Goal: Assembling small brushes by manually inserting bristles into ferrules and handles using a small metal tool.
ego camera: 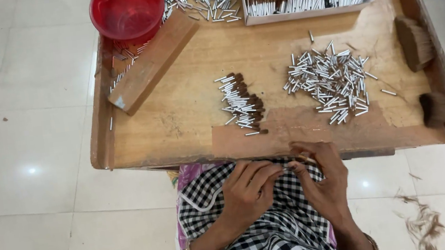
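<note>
surface: wooden surface [185,101], I see loose metal tubes [330,80]
left grip: left hand [250,189] fingers curled together at small piece
right grip: right hand [325,177] pinched on thin brown-tipped tube [305,159]

A red bowl [127,9], silver tubes [330,82], a brown wooden tray [186,107], and black-and-white checked cloth [272,232].

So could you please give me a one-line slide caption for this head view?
Two hands, left hand and right hand, pinch a small piece together before a wooden table strewn with metal tubes.
</note>
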